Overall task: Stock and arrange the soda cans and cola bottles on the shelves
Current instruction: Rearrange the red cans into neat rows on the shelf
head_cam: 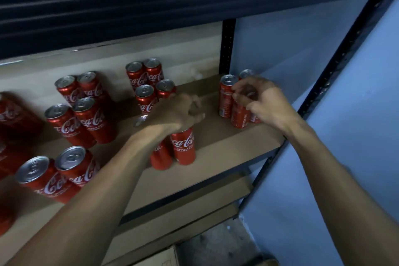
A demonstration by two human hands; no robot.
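Starting at the left, red cola cans stand on the brown shelf [216,147] in tight groups: a front pair [54,177] near the edge, a block of four [79,119] behind it, and another four [149,84] further back toward the middle. More cans at the far left are blurred and cut off. No cola bottles are in view.

The left hand [174,112] reaches in over the centre, fingers curled down over the tops of two front cans [183,147] that stand touching each other, well apart from the shelf's front lip. Further right, the right hand [265,101] has its fingers curled round the top of a can in the right group [226,97], which sits beside the blue wall [323,114]; motion blur hides exactly how the fingertips lie.

Gripping two can tops with one hand looks risky. If either can slips from the curled fingers it could tip and knock the block behind it, or roll off the front. On the right, nudging one can could topple its close-packed neighbours against the wall.
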